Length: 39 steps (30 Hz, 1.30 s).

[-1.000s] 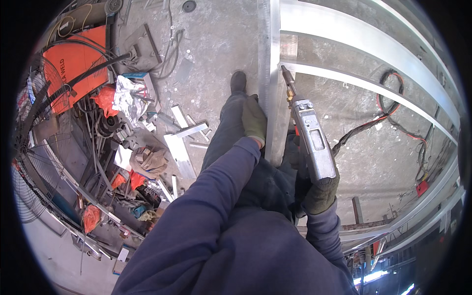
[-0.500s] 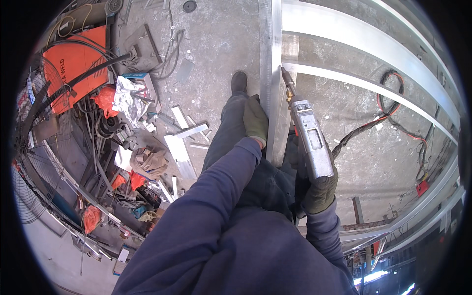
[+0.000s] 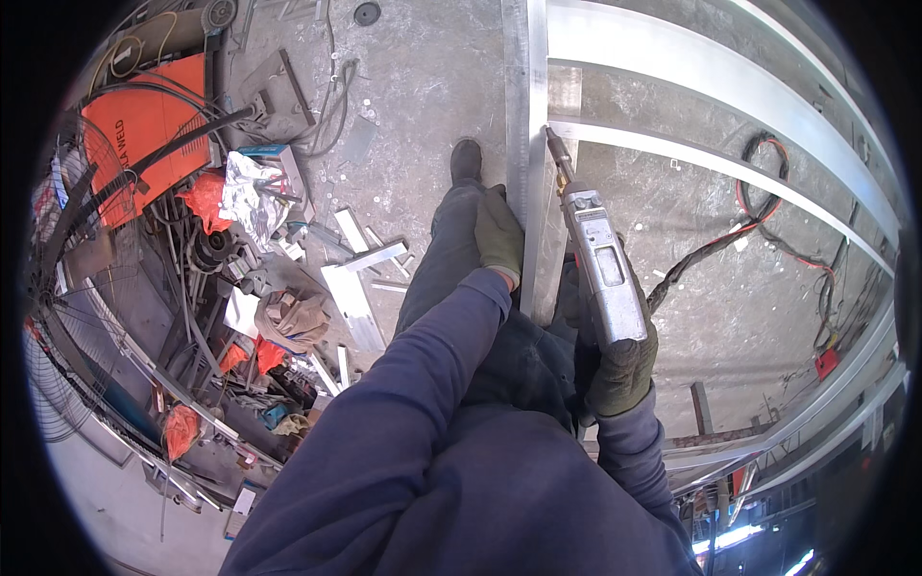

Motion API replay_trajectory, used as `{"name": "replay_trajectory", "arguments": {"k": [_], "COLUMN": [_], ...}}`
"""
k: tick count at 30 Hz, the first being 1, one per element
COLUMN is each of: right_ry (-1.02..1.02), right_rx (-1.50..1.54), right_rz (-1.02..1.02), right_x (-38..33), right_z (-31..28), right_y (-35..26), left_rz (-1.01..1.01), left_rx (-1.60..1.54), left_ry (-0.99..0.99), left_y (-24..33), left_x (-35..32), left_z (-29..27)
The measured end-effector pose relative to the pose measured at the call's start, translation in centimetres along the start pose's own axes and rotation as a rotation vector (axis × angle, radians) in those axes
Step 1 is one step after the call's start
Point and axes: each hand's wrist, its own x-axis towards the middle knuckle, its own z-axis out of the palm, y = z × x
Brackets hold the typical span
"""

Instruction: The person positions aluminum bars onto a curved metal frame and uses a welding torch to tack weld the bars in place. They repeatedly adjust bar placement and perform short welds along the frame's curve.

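At the meeting of rail (image 3: 543, 226) and crossbar (image 3: 672, 147), aiming a torch (image 3: 597, 232), gripped at its rear by the right hand (image 3: 624, 374). Resting the left hand (image 3: 499, 235) against or just beside the rail; cannot tell whether grasping anything. Best, probably, to hold the nozzle (image 3: 559, 152) at one steady angle.

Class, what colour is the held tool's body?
The tool's body is silver-grey, seen best in the head view.
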Motion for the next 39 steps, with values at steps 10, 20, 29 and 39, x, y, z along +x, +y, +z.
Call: {"name": "replay_trajectory", "arguments": {"k": [10, 20, 29, 39], "right_ry": [0.006, 0.007, 0.011, -0.008], "right_rx": [0.035, 0.027, 0.006, -0.014], "right_rz": [0.002, 0.050, 0.021, -0.015], "right_x": [0.0, 0.1, -0.2, -0.5], "right_z": [0.3, 0.4, 0.5, 0.0], "right_y": [-0.1, -0.7, -0.1, -0.2], "left_rz": [-0.023, -0.042, -0.003, -0.033], "left_rx": [-0.032, -0.086, -0.082, -0.086], "left_ry": [-0.026, -0.055, -0.046, -0.019], "left_y": [-0.5, 0.2, -0.7, -0.1], "left_x": [0.2, -0.1, 0.2, 0.2], "left_z": [0.0, -0.2, 0.0, -0.1]}}
